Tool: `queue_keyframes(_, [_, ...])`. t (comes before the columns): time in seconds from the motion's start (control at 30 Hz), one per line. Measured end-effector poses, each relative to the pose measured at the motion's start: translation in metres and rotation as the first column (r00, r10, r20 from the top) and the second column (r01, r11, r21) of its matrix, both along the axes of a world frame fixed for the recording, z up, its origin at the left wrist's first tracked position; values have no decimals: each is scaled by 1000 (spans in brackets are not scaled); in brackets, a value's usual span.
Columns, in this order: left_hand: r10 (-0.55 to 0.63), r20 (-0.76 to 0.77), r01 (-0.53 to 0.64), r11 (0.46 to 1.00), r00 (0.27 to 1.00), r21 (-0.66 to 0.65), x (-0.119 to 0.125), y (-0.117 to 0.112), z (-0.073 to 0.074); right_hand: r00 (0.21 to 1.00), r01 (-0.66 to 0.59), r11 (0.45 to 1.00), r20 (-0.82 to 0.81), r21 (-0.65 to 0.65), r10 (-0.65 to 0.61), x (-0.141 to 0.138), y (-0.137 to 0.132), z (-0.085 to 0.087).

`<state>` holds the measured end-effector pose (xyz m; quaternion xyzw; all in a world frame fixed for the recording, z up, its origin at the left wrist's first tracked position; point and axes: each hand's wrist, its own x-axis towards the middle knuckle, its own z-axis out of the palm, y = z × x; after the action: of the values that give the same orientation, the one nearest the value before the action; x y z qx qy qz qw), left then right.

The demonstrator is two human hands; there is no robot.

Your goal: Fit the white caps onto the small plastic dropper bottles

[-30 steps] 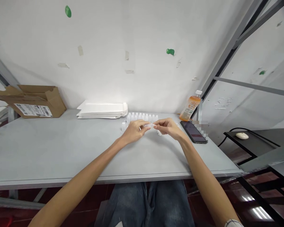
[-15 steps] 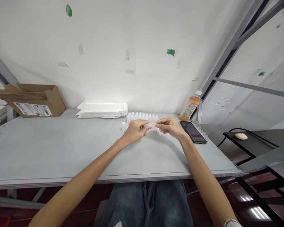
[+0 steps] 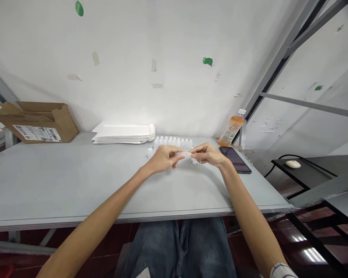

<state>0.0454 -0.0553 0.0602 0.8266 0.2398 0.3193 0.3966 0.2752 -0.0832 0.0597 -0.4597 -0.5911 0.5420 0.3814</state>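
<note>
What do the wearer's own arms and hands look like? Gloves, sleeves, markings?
Left hand and right hand: both bare, no gloves. No watch or bracelet visible. Left forearm and right forearm uncovered. White sleeve with dark thin lines shows at the right arm's lower end; left sleeve is out of frame.

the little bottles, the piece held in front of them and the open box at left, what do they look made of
Little bottles: probably plastic, judging by their whitish, translucent look and soft sheen. Held piece: likely similar plastic, pale and slightly translucent, but partly hidden, so less certain. Open box: almost surely cardboard, matte brown with thin bent flaps.
</note>
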Motion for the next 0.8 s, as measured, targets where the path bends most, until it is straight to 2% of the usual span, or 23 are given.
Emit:
queue_keyframes(0.37, [-46, -104, 40, 997, 994, -64, -8, 0, 11, 999, -31, 1000, 16, -4, 31, 1, 3, -4])
queue_keyframes(0.8, [-64, -147, 52, 995, 987, -88, -11, 1, 15, 999, -37, 999, 20, 26, 36, 0, 4, -3])
